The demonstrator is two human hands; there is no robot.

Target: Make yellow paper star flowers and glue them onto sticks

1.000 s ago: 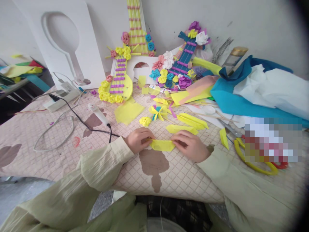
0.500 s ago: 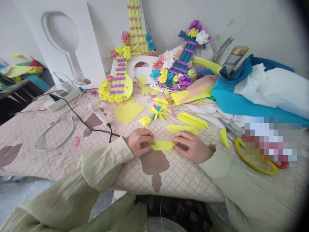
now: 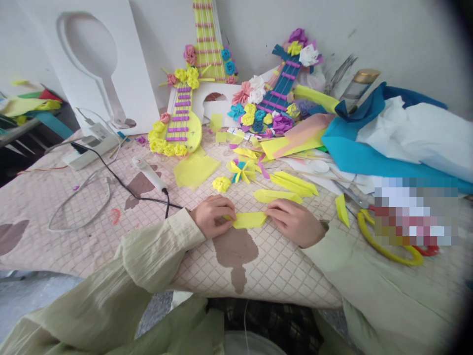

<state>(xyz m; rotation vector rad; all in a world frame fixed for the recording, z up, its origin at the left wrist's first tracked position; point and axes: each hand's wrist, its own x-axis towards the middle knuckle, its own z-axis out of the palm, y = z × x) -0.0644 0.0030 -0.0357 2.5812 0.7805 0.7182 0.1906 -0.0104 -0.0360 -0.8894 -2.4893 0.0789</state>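
Observation:
A folded strip of yellow crepe paper [image 3: 250, 220] is stretched between my two hands, just above the quilted tablecloth. My left hand [image 3: 214, 215] pinches its left end, with the fingers curled. At the other end, my right hand [image 3: 293, 221] grips the strip's tip between thumb and fingers. Right behind the hands lie more folded yellow paper strips [image 3: 278, 196]. A yellow paper rose [image 3: 221, 185] sits beyond my left fingers, and near it is a yellow and teal paper flower [image 3: 242, 171].
Yellow-handled scissors [image 3: 388, 246] lie at the right. A white glue gun [image 3: 150, 173] with a black cord rests at the left, near a power strip [image 3: 90, 150]. Flower-trimmed paper guitars [image 3: 190, 129] lean at the back. Teal paper [image 3: 354, 148] is heaped back right.
My right fingers have shifted slightly on the strip's right end, and its tip is now tucked more between them. My left hand keeps its pinch. The whole view has shifted slightly.

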